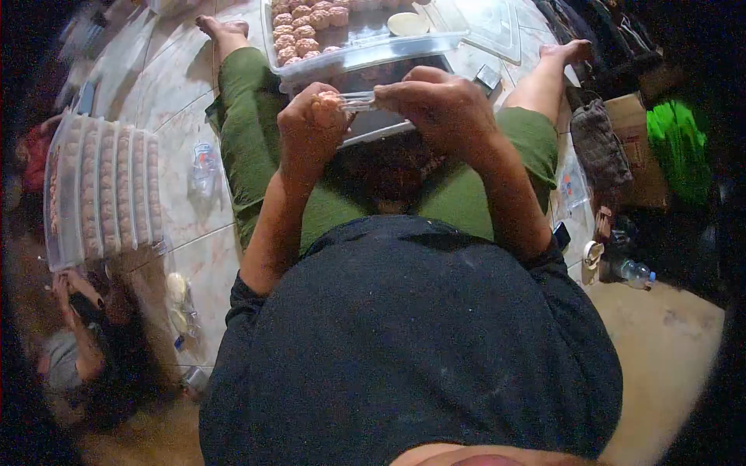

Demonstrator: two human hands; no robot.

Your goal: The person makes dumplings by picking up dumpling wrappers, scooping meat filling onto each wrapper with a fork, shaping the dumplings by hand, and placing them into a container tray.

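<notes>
My left hand (311, 128) is closed round a pinkish lump (328, 107) with a rough surface. From the lump, several pale, thin strands (357, 101) stretch across to the fingertips of my right hand (439, 105), which are pinched on them. Just beyond both hands, a clear plastic box (373, 56) holds rows of similar pinkish balls (299, 31) on its left side and a round cream-coloured disc (408, 25) on its right. Below my hands, a dark tray with a pale edge (377, 133) shows partly between my legs.
Stacked clear boxes of balls (105, 186) stand on the tiled floor at left, near another person's hands (74, 291). A clear lid (489, 35) lies at upper right. At right are a brown carton (637, 147), a green bag (676, 151) and a plastic bottle (636, 273).
</notes>
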